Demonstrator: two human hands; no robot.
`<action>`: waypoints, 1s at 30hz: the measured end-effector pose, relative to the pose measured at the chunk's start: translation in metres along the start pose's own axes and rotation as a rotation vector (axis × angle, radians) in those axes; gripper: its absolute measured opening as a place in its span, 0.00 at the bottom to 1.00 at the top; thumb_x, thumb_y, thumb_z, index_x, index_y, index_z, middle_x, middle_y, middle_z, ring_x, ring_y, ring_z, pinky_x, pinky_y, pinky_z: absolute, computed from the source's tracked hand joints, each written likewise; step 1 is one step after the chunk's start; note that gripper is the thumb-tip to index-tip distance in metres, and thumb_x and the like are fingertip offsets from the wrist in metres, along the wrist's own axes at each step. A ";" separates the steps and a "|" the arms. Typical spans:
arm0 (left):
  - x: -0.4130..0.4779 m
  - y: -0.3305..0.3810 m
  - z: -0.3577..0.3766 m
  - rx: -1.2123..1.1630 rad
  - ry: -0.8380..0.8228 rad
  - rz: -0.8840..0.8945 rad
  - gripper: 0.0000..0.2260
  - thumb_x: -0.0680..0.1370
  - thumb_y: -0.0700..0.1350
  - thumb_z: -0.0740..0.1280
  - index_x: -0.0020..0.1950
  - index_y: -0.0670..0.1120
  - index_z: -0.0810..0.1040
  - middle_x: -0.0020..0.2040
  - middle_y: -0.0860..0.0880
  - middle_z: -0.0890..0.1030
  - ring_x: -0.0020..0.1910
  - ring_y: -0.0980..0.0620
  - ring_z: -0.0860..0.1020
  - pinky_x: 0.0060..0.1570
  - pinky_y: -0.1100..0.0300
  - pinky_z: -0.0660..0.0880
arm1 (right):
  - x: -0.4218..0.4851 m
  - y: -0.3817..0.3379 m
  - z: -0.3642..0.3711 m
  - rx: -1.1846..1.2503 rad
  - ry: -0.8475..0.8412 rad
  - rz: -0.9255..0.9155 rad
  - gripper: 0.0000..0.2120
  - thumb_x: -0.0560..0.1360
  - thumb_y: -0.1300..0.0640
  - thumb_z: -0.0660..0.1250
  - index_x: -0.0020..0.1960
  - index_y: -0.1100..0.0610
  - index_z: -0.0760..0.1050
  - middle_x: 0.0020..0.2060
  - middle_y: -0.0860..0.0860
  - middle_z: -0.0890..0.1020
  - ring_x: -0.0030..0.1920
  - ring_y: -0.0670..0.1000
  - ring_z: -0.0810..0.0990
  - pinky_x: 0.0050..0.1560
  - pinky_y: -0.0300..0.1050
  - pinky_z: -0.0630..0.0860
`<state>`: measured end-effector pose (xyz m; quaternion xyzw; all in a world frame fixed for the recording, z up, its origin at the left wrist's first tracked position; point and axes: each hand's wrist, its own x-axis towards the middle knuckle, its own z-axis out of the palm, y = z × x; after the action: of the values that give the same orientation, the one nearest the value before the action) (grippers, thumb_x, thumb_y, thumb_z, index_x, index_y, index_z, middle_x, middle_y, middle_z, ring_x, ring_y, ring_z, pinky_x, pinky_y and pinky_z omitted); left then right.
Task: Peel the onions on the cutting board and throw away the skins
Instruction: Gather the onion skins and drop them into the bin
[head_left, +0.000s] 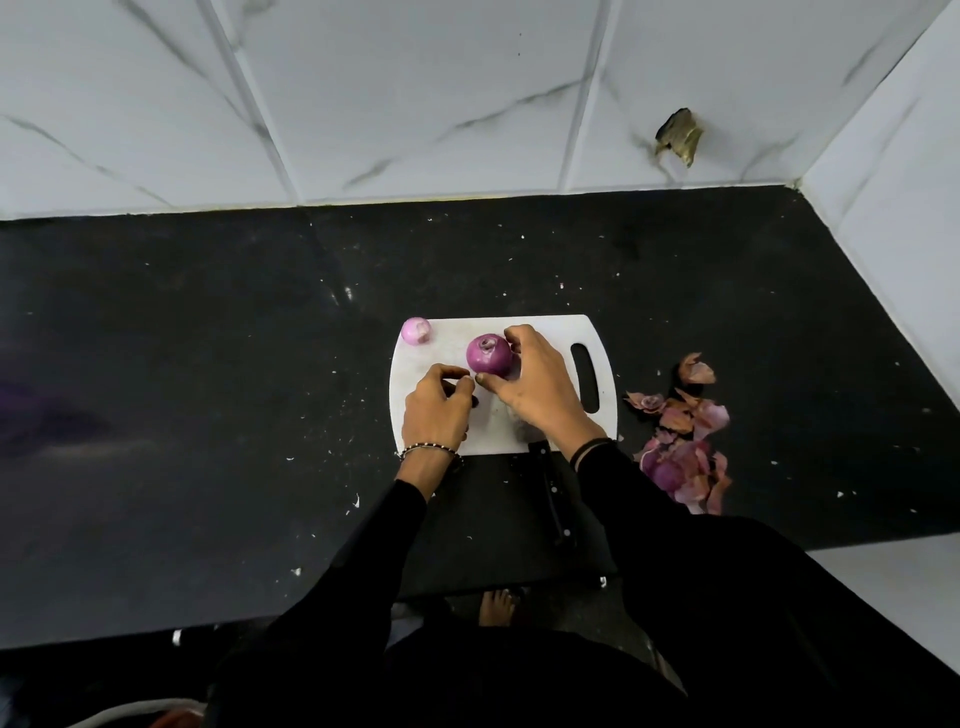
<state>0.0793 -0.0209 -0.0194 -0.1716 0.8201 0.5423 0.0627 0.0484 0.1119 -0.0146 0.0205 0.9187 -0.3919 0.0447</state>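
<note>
A white cutting board (452, 353) lies on the black counter. A purple onion (488, 355) stands near its middle, and my right hand (535, 389) grips it from the right with thumb and fingers. My left hand (439, 408) rests on the board just left of the onion, its fingers curled in a pinch; I cannot tell if anything is between them. A smaller, paler onion (416, 330) sits at the board's far left corner. A pile of reddish onion skins (685, 441) lies on the counter to the right of the board.
A black-handled knife (553, 499) lies on the counter at the board's near edge, partly under my right wrist. A marble-tiled wall (415, 104) closes the back and right side. The black counter (208, 389) stretches left, speckled with small white bits.
</note>
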 end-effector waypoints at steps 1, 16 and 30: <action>-0.002 0.002 0.003 0.002 -0.007 0.014 0.07 0.78 0.49 0.64 0.53 0.49 0.77 0.36 0.51 0.83 0.26 0.50 0.77 0.34 0.49 0.81 | -0.002 0.002 -0.004 0.001 0.005 0.003 0.31 0.71 0.54 0.78 0.69 0.56 0.68 0.65 0.54 0.74 0.65 0.53 0.74 0.65 0.45 0.73; -0.015 0.051 0.092 0.064 -0.264 0.218 0.05 0.78 0.46 0.63 0.51 0.49 0.77 0.37 0.50 0.83 0.29 0.51 0.81 0.36 0.52 0.81 | -0.038 0.067 -0.084 0.011 0.231 0.047 0.21 0.73 0.53 0.75 0.63 0.56 0.74 0.57 0.50 0.80 0.58 0.48 0.78 0.56 0.39 0.74; -0.001 0.078 0.154 0.677 -0.552 0.691 0.17 0.76 0.48 0.68 0.63 0.44 0.76 0.56 0.43 0.78 0.58 0.43 0.73 0.54 0.50 0.73 | -0.047 0.134 -0.135 -0.356 0.117 0.177 0.23 0.74 0.50 0.69 0.68 0.52 0.73 0.71 0.53 0.69 0.73 0.55 0.62 0.70 0.59 0.57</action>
<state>0.0400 0.1474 -0.0135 0.2853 0.9103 0.2624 0.1452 0.0956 0.3023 -0.0132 0.1158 0.9691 -0.2158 0.0287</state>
